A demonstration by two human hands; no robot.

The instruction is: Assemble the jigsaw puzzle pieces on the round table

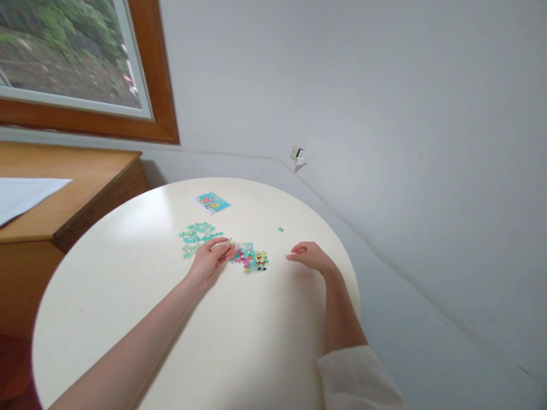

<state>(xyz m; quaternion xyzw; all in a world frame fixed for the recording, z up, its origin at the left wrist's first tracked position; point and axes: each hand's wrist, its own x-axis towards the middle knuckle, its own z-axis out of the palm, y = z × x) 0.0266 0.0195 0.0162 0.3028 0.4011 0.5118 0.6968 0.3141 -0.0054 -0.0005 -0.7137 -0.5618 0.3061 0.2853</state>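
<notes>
A partly joined cartoon jigsaw puzzle [255, 261] lies on the round white table [205, 330], showing pink and yellow figures on teal. At its left edge is my left hand [210, 261], its fingertips pinching a small puzzle piece [231, 241] with some yellow on it. To the right of the puzzle, apart from it, my right hand [311, 256] is closed on a small pink puzzle piece [288, 258]. Loose teal puzzle pieces [196, 232] are spread beyond and left of my left hand, which hides a few of them.
A picture card [213, 202] lies near the table's far edge. One lone teal piece [281, 229] sits beyond the right hand. A wooden cabinet [85, 171] with a white sheet [25, 193] stands at left; the wall has a socket with a plug [299, 156].
</notes>
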